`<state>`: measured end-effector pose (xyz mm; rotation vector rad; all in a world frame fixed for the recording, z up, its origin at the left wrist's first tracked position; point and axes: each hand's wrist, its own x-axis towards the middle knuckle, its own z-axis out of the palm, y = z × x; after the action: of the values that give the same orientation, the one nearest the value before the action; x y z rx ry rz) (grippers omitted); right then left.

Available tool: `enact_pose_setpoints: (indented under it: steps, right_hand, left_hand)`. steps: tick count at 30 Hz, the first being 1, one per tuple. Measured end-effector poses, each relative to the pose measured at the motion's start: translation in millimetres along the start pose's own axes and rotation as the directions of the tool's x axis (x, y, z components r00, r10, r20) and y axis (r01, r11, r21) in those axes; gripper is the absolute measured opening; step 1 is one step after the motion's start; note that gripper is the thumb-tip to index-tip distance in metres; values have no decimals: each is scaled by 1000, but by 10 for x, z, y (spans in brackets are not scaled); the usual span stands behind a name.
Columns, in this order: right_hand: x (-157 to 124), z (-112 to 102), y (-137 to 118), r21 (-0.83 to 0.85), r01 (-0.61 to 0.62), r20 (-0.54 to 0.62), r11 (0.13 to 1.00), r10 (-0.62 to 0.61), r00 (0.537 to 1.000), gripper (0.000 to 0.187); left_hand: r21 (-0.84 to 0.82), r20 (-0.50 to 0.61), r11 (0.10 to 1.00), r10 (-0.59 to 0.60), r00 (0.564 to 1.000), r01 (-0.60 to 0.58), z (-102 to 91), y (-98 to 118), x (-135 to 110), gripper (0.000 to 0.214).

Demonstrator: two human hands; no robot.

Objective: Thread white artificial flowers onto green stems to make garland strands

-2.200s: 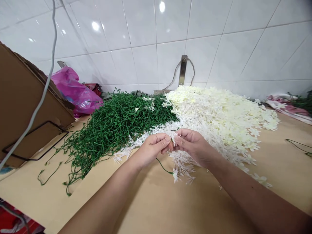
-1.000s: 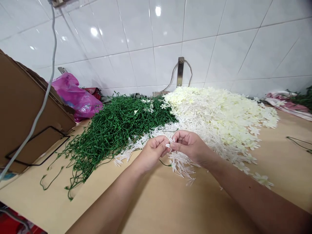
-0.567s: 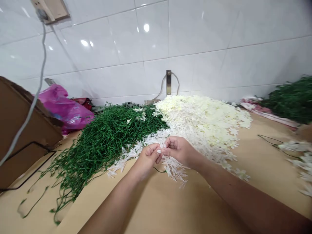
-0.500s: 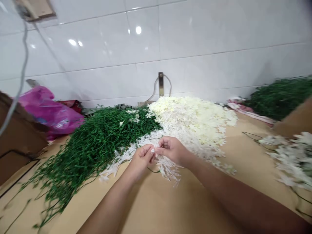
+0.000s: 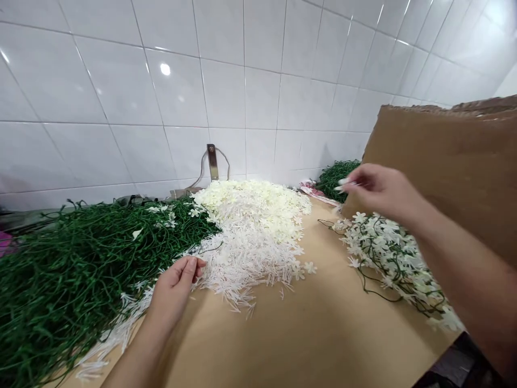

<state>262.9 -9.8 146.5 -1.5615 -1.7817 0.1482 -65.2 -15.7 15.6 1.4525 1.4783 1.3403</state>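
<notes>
My right hand is raised at the right with its fingertips closed on a small white artificial flower, partly blurred. Below it lies a heap of finished white flower sprays on green stems. Over the near edge of a pile of thin white stamen pieces, my left hand is pinched shut; whatever its fingertips hold is too hidden to make out. Behind the stamens is a mound of cream-white flower heads. Green plastic stems are heaped left of both, close to my left hand.
Brown cardboard stands upright at the right, beyond my right hand. More green stems lie by the tiled wall, near a red-and-white cloth. A metal bracket with a cord is fixed to the wall.
My hands were together over the stamens and are now apart. The right one has gone up and right, carrying the white flower. The view has turned right.
</notes>
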Motion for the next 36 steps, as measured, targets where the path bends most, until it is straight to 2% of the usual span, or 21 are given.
enact_pose_setpoints:
  steps: [1, 2, 3, 5, 7, 9, 11, 12, 13, 14, 15, 17, 19, 22, 25, 28, 32, 36]
  right_hand:
    - [-8, -198, 116, -143, -79, -84, 987, 68, 994, 22]
    - [-19, -384, 234, -296, -138, -195, 945, 82, 977, 19]
    - [-30, -555, 350, -442, -211, -305, 872, 75, 949, 15]
    - [-47, -820, 555, -636, -269, -369, 723, 21, 929, 12]
    - [-51, -933, 680, -714, -291, -383, 637, -7, 924, 12]
    - [-46, -857, 684, -735, -224, -371, 640, -104, 923, 15]
    - [-39, -604, 570, -686, -103, -302, 720, -153, 941, 18]
    - [-36, -430, 486, -625, -35, -231, 779, -142, 963, 19]
    - [-32, -235, 396, -537, 25, -122, 843, -107, 987, 20]
    - [-26, -31, 313, -492, 82, -17, 867, -104, 994, 19]
    - [-19, 174, 242, -448, 146, 92, 882, -118, 989, 17]
    - [-6, 558, 150, -339, 279, 319, 899, -170, 933, 17]
    - [-8, 888, 100, -320, 346, 423, 882, -193, 885, 15]
    - [-30, 1295, -12, -263, 433, 487, 862, -269, 831, 15]
    - [-16, 1652, -236, -193, 518, 496, 833, -373, 784, 24]
    - [36, 1958, -492, -195, 560, 405, 805, -454, 793, 28]
    - [91, 2250, -648, -169, 540, 391, 825, -447, 805, 23]
    - [173, 2375, -544, -68, 567, 412, 821, -494, 766, 16]
  left_hand:
    - [28, 13, 999, 18, 1000, -19, -1, 3, 0, 40]
    - [55, 28, 998, 35, 999, -36, -1, 2, 1, 39]
    - [81, 39, 995, 49, 998, -52, 0, -2, 3, 38]
    - [121, 50, 989, 80, 996, -86, 8, -16, 7, 36]
    - [148, 45, 983, 102, 994, -108, 23, -36, 6, 34]
    - [170, 38, 979, 108, 993, -113, 41, -54, 1, 33]
    - [199, 41, 974, 104, 994, -110, 54, -69, -4, 33]
    - [220, 43, 969, 106, 993, -112, 57, -75, -5, 32]
    - [245, 44, 962, 109, 993, -117, 57, -80, -5, 32]
    - [271, 44, 955, 112, 993, -120, 53, -86, -3, 32]
    - [296, 41, 947, 116, 992, -123, 46, -93, 3, 32]
    - [325, 37, 940, 99, 994, -106, 21, -114, 23, 31]
    - [342, 29, 938, 49, 998, -56, -11, -149, 55, 29]
    - [336, -8, 942, -13, 1000, 15, -53, -215, 102, 26]
    - [314, -47, 949, -24, 999, 38, -71, -255, 118, 22]
    - [350, -57, 937, 9, 998, 11, -72, -232, 87, 18]
    - [411, -12, 907, 100, 995, -87, -76, -186, 46, 19]
    - [444, 10, 891, 102, 995, -96, -86, -215, 58, 21]
